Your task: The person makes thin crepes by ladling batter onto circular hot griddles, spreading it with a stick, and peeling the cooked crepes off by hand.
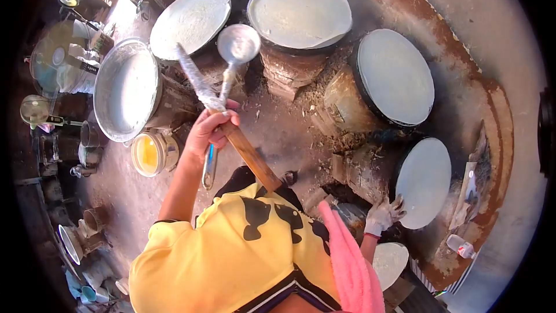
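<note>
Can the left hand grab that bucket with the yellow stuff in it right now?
Probably not: the bucket looks near, but the left hand is full, holding a ladle and a wooden-handled stick.

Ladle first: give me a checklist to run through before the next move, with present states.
1. Ladle and wooden-handled tool secure in the left hand: ok, fingers wrap both.
2. Right hand free: ok, gloved, fingers spread, no tool in it.
3. Left hand gloved too: not ok, it is bare.
4. Pink towel well away from the right arm: not ok, it hangs close beside the forearm.
5. Pale round surface by the glove ready to handle: cannot tell, its firmness and heat don't show.
6. Enough left in the large metal basin: cannot tell, its depth is unclear.
</note>
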Demonstrator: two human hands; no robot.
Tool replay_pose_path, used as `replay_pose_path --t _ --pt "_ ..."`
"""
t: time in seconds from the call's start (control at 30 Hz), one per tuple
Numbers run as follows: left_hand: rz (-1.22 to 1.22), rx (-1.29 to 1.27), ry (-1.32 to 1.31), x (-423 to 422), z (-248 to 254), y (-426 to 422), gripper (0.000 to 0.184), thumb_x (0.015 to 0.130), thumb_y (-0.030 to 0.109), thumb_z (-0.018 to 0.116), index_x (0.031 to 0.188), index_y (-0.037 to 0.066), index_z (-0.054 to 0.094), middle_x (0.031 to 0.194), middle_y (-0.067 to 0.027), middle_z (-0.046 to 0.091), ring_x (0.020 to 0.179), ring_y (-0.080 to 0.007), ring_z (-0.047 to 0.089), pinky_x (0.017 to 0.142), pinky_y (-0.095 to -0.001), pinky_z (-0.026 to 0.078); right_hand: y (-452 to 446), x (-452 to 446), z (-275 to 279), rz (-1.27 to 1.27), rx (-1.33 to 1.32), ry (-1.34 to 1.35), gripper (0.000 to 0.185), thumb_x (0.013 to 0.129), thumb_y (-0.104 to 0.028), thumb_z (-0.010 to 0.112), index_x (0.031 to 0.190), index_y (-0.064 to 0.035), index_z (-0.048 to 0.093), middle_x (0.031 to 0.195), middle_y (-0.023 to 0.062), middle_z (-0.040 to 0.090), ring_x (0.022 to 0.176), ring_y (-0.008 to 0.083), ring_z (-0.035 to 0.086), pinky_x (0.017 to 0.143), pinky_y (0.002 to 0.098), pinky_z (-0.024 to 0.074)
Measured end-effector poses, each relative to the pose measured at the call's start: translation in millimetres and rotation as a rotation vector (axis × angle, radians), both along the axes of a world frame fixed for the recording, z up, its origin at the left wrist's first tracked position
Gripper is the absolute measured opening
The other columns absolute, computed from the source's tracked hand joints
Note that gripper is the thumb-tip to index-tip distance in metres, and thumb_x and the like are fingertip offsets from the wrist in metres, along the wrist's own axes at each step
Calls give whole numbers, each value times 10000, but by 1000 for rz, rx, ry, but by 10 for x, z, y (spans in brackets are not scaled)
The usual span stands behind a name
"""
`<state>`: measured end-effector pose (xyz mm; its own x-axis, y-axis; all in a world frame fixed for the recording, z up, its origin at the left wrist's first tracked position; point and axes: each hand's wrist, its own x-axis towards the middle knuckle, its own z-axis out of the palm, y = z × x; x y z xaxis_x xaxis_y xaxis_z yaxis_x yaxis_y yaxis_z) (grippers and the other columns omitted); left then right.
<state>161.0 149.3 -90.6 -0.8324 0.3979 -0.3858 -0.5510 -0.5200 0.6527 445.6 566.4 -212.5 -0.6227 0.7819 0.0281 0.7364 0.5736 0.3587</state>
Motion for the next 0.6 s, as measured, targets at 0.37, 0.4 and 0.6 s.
replay_pose_path --t 0.37,0.4,0.6 --pt "444 37 200 -787 -271 -2470 357 883 50 433 1208 -81 368 818 -113 566 332 -21 303 282 -166 295 -1022 -4477 -752 387 -977 984 650 925 -468 413 1286 72 409 1352 217 413 1255 293 397 1063 324 280" --pt "458 -107 198 -886 -399 -2793 347 873 47 442 1193 -74 384 815 -122 579 338 -26 315 281 -173 303 -899 -4836 -888 209 -960 998 691 901 -507 438 1279 71 421 1314 201 464 1206 269 440 1014 336 336" --pt "605 -98 -39 -1319 -866 -4023 348 853 41 463 1182 -57 399 829 -123 593 351 -30 317 290 -175 298 -923 -5203 -1033 -272 -985 1187 744 858 -533 491 1182 138 483 1185 201 559 1048 254 530 921 349 393"
